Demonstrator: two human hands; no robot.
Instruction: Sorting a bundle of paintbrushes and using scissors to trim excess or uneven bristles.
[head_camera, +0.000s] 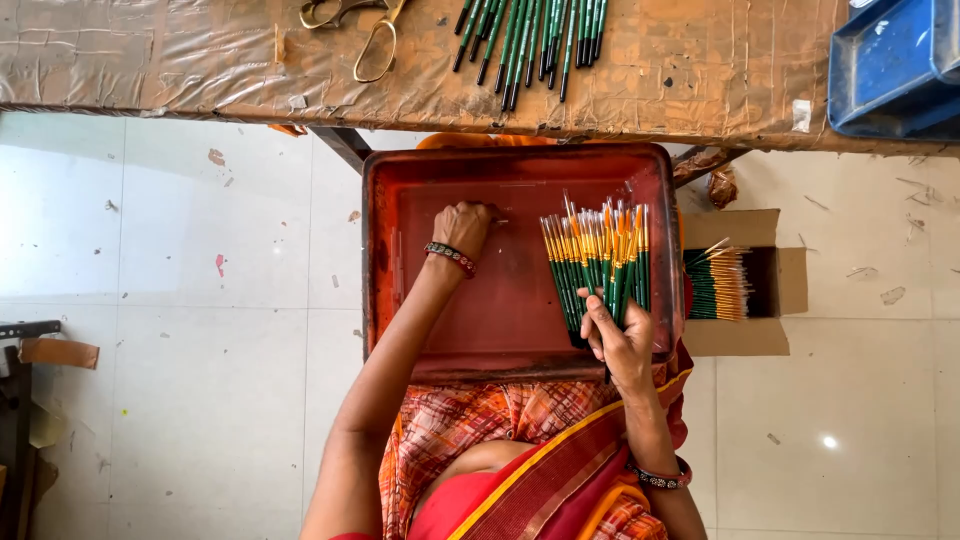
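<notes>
Both hands are over the red tray (380, 250) on my lap: my right hand (622, 340) is clamped around a fanned bundle of green brushes (598, 262) at the tray's right edge, while my left hand (462, 226) is curled, fingertips down on the tray floor near its far edge, and I cannot tell whether it pinches anything. I judge I am gathering brushes into the bundle, so the next move calls for carrying any stray brush across and sliding it in without loosening my grip. More brushes (716, 284) lie in a box (790, 280) on the floor beside the tray, and scissors (372, 38) rest on the counter (200, 60).
</notes>
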